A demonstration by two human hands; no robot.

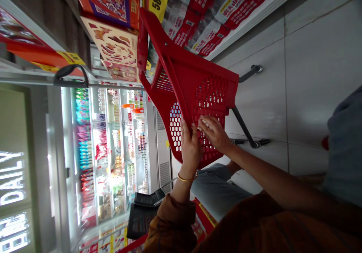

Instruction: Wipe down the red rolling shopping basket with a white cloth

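Note:
A red plastic shopping cart (181, 64) with perforated panels appears sideways in the middle. My left hand (191, 149), a gold bangle at its wrist, lies against the cart's edge, fingers stretched out and thumb apart. Close beside it, my right hand (216, 134) is at the perforated panel, its fingers bent and close together. Something small and pale shows at those fingers; I cannot make out what it is. The two hands are near each other.
Wrapped bottle packs (206, 19) and boxed goods (113, 42) stand along the top. A lit glass-fronted cooler (113, 151) fills the left. Cart legs (244, 126) rest on the tiled floor (316, 72). A jean-clad leg (346, 143) shows at the right.

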